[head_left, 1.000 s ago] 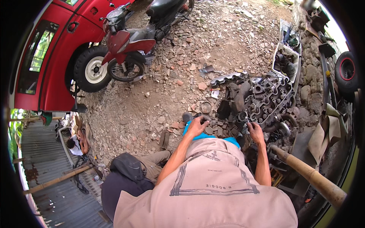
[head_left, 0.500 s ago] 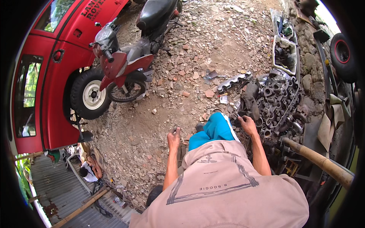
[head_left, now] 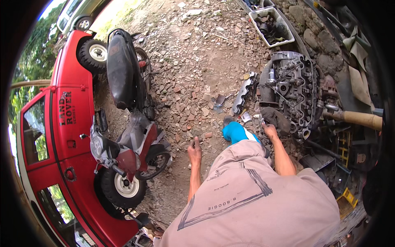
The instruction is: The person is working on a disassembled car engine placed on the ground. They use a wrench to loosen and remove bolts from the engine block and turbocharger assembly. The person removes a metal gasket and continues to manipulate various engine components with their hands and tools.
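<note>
My left hand (head_left: 194, 149) hangs over the rubble with its fingers drawn together; whatever it holds, if anything, is too small to make out. My right hand (head_left: 269, 131) grips a small silver tool (head_left: 261, 119), its exact kind unclear, beside a dark crumpled lump (head_left: 276, 119). Just beyond lies a large greasy engine block (head_left: 293, 92) with open ports. A long scalloped metal part (head_left: 242, 94) rests on the ground left of it. Below my beige shirt (head_left: 251, 197), my leg shows in bright blue (head_left: 234, 132).
A motorbike (head_left: 125, 78) stands at my left beside a red off-road vehicle (head_left: 72, 144). Broken tile rubble (head_left: 193, 66) covers the ground. A white crate of parts (head_left: 284, 38) is up at right, along a stone wall (head_left: 312, 39). A bamboo pole (head_left: 356, 120) juts in at right.
My view has swung right and forward, bringing more of both vehicles and the engine into sight. My left hand has moved away from my knee. My right hand still grips the silver tool.
</note>
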Motion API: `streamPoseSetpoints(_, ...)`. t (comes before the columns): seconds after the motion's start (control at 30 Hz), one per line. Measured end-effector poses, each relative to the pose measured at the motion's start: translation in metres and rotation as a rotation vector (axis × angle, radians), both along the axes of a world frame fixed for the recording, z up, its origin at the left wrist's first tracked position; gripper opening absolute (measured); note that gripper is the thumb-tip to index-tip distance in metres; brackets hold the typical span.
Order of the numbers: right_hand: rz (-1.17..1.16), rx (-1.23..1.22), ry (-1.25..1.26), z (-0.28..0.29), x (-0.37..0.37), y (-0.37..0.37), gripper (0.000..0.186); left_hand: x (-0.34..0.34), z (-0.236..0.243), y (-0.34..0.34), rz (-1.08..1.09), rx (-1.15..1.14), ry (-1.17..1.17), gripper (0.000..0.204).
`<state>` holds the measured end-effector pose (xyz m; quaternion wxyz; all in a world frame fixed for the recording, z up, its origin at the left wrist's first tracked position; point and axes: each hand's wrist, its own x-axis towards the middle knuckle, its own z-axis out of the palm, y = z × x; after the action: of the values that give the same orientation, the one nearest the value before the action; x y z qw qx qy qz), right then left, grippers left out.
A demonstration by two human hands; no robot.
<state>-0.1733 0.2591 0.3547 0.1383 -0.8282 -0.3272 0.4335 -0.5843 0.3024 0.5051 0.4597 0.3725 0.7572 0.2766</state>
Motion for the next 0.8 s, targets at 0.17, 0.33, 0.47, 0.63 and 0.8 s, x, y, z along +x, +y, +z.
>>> streamPoseSetpoints(0.17, -0.351, -0.211, 0.3, 0.01, -0.042, 0.022, 0.057, -0.021, 0.052, 0.094, -0.077, 0.004, 0.036, 0.063)
streamPoseSetpoints(0.33, -0.637, -0.171, 0.446, 0.018, -0.057, 0.022, 0.049, -0.035, 0.054, 0.155, -0.175, 0.0, 0.127, 0.062)
streamPoseSetpoints(0.47, -1.027, -0.197, 0.427, 0.01, -0.065, 0.002, 0.042, -0.035, 0.021, 0.199, -0.326, 0.045, 0.144, 0.059)
streamPoseSetpoints(0.63, -1.247, -0.175, 0.401, 0.011, -0.098, -0.031, 0.043, 0.01, 0.039, 0.264, -0.454, -0.13, -0.011, 0.053)
streamPoseSetpoints(0.8, -1.532, -0.246, 0.371, 0.01, -0.158, -0.037, 0.037, 0.039, 0.02, 0.347, -0.657, -0.117, -0.047, 0.056)
